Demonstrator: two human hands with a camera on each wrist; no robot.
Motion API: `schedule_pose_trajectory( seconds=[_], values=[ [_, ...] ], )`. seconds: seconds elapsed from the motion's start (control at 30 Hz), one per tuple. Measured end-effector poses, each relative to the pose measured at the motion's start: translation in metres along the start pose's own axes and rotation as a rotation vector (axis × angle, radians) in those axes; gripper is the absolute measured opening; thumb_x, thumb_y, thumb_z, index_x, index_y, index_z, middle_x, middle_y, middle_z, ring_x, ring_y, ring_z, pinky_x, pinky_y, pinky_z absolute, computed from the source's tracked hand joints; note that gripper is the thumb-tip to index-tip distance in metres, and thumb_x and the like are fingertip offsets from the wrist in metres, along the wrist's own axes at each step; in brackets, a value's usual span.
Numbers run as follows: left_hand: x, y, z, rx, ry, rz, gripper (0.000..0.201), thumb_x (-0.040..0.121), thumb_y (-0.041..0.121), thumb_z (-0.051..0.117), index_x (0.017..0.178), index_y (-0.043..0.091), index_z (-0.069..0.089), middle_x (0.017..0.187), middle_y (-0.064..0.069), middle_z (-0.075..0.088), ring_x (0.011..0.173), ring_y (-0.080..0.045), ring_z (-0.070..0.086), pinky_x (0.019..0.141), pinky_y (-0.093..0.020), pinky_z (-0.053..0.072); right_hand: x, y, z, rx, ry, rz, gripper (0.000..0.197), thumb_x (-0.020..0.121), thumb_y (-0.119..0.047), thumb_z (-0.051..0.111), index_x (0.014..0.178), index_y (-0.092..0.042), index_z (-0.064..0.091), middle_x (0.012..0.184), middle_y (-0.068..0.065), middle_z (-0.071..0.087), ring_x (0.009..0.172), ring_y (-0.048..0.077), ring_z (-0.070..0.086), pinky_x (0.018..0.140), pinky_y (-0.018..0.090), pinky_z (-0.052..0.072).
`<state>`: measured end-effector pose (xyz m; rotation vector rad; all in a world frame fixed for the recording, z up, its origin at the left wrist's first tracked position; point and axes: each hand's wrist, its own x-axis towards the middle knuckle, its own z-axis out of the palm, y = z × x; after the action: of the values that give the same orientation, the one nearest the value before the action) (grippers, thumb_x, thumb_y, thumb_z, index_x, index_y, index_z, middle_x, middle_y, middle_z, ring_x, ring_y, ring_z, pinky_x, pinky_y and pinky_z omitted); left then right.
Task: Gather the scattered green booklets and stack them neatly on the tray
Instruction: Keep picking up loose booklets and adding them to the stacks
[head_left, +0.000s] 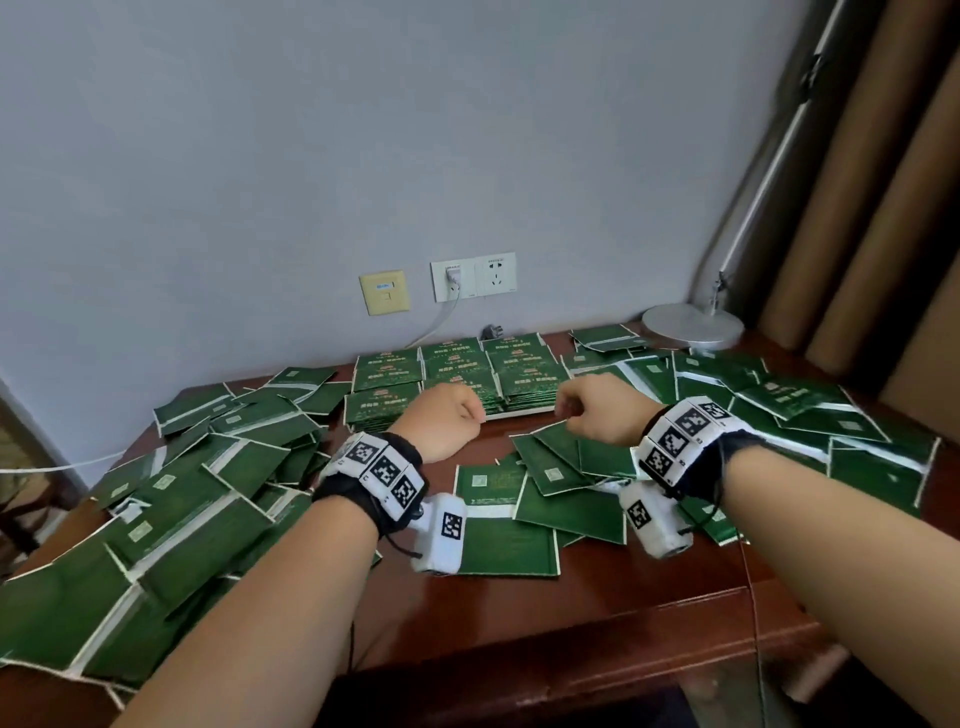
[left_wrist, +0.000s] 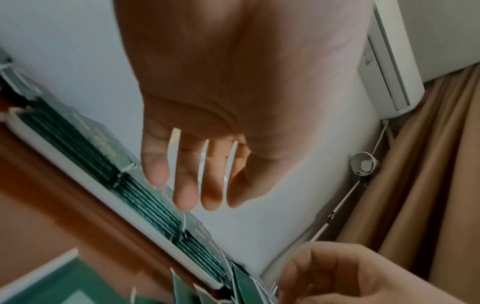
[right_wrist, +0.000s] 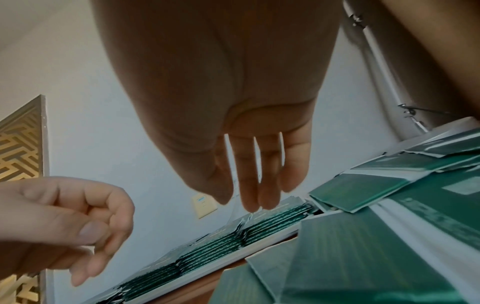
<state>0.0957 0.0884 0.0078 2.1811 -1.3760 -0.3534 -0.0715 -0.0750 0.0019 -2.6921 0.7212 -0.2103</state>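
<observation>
— Nearest, at 7 o'clock?
— Heap of loose green booklets (head_left: 197, 493), overlapping, white edges showing, reaching over near edge of brown wooden table (head_left: 597, 587). Partly covered by bare left forearm.

— And state of hands?
— At 12 o'clock, slightly left of centre: left hand (head_left: 449, 415), loosely curled, gripping nothing. From left wrist view, fingers (left_wrist: 185, 195) hanging down, relaxed, little gaps between. Beside it, toward 1 o'clock: right hand (head_left: 597, 408), also loosely curled, also empty. Not joined; small gap between the two. Both wrists wrapped with black bands carrying square black-and-white markers.

— Touching anything?
— Cannot tell for right hand. Very close above raised corner of one booklet (head_left: 558, 441), but contact not clear. Left hand apart from everything, above bare wood.

— Where is tray?
— At 12 o'clock, near wall, just behind both hands. Only front rim of white tray (head_left: 519, 413) visible. Loaded with stacked booklets (head_left: 457, 364) in tidy rows, printed covers up.

— Other booklets?
— At 6 o'clock, central group (head_left: 506, 525), lying flat, partly under wrist cameras. From 1 to 3 o'clock, right heap (head_left: 779, 395), overlapping in disorder.

— Anything more?
— Round grey lamp base (head_left: 693, 322) at 1 o'clock on table corner. Wall sockets (head_left: 472, 278) at 12 o'clock, white plug in left one. Brown curtain (head_left: 883, 208) at 2 o'clock.
</observation>
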Motion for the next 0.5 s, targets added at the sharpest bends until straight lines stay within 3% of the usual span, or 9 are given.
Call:
schedule_pose_trajectory(
  seconds=[0.13,0.2,0.3,0.5],
  values=[
    [-0.001,0.015,0.027,-0.055,-0.013,-0.019,0.018,0.089,0.01,0.054,0.1,0.019,0.065,0.093,0.004,0.065,0.078,-0.01,0.062,0.06,-0.018,0.043,-0.018,0.018,0.004,-0.019,-0.009,0.042,0.029,0.084,-0.015,0.062,0.112,-0.021,0.065,0.108,-0.001,0.064,0.098,0.016,0.06,0.084,0.026,0.047],
    [0.003,0.019,0.042,-0.062,-0.045,-0.041,0.019,0.089,0.012,0.055,0.105,0.019,0.063,0.097,0.003,0.066,0.077,-0.013,0.064,0.061,-0.022,0.048,-0.021,0.026,0.008,-0.036,-0.041,0.06,0.04,0.084,-0.016,0.061,0.123,-0.023,0.061,0.121,0.0,0.06,0.106,0.017,0.057,0.091,0.029,0.047],
    [0.014,0.019,0.06,-0.03,-0.11,-0.072,0.027,0.088,0.017,0.06,0.115,0.019,0.06,0.11,0.001,0.063,0.091,-0.017,0.064,0.077,-0.029,0.052,-0.02,0.038,0.015,-0.068,-0.102,0.055,0.05,0.083,-0.02,0.064,0.131,-0.029,0.056,0.137,0.0,0.05,0.122,0.02,0.051,0.104,0.036,0.042],
    [0.044,0.02,0.084,0.014,-0.164,-0.103,0.048,0.089,0.025,0.061,0.136,0.021,0.049,0.134,0.0,0.054,0.111,-0.018,0.057,0.097,-0.03,0.045,-0.012,0.053,0.022,-0.167,-0.224,0.072,0.066,0.08,-0.038,0.07,0.141,-0.038,0.043,0.139,0.005,0.042,0.126,0.027,0.045,0.103,0.041,0.042]
  ],
)
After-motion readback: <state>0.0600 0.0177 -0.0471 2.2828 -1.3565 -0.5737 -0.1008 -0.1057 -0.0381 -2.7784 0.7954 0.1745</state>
